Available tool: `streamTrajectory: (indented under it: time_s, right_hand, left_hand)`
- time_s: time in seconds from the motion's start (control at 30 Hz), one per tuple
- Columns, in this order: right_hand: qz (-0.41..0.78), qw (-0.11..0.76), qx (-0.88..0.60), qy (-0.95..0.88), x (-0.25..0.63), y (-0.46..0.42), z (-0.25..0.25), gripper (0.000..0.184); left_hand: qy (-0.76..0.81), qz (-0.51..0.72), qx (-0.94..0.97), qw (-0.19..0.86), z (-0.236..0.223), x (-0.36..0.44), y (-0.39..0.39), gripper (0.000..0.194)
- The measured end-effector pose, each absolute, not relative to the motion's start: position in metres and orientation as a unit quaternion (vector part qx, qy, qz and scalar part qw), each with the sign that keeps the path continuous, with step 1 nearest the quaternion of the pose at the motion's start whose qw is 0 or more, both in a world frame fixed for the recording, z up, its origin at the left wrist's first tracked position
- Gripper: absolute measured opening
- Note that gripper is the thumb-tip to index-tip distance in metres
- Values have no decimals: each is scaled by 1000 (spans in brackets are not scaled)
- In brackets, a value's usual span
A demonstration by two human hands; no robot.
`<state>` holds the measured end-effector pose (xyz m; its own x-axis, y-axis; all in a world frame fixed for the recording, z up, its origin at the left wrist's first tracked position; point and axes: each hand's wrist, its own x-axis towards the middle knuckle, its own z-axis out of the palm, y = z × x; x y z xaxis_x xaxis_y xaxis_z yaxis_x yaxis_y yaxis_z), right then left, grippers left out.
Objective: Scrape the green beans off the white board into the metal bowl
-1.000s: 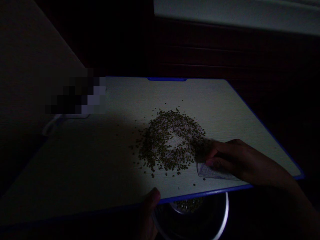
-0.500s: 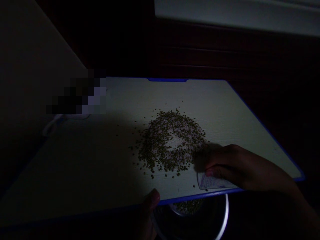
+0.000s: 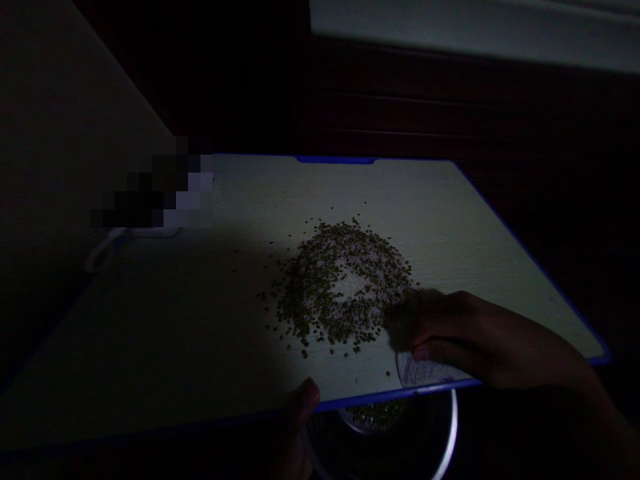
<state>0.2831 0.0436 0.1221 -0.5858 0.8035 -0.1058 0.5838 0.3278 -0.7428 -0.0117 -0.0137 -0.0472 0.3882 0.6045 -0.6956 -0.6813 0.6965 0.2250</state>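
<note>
On the pale tabletop (image 3: 410, 200) with blue trim lies a mound of small dark green beans (image 3: 325, 307), with a patch of whitish grains (image 3: 350, 283) at its middle. Beside the mound's near right side, my right hand (image 3: 465, 340) is closed on a thin, pale printed card (image 3: 425, 370), whose lower end reaches the near blue edge. My left hand (image 3: 300, 417) sits at that edge with its thumb over the top; the other fingers are hidden below. Underneath the edge, next to this hand, a shiny metal bowl (image 3: 454, 423) holds more beans.
Loose beans (image 3: 273, 293) lie scattered left of the mound. At the back left is a blurred-out object with a white base (image 3: 155, 232) and a looped cord (image 3: 100, 257). Dark wooden panels (image 3: 400, 113) stand behind, below a pale ledge (image 3: 475, 33).
My right hand has moved slightly toward me with the card, which now meets the blue edge. A bean near it has shifted onto that edge. My left hand and the mound look unchanged.
</note>
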Motion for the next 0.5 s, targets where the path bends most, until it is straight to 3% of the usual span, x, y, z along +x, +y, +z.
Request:
streamTrajectory:
  time_s: [0.2, 0.37, 0.5]
  right_hand:
    - [379, 149, -436, -803, 284, 41, 122, 11]
    - [325, 172, -455, -811, 282, 39, 118, 16]
    - [284, 186, -459, -821, 278, 41, 112, 21]
  left_hand:
    - [382, 374, -41, 844, -36, -7, -10, 51]
    - [389, 352, -51, 850, -41, -13, -15, 39]
    - [401, 330, -62, 853, -47, -16, -14, 47]
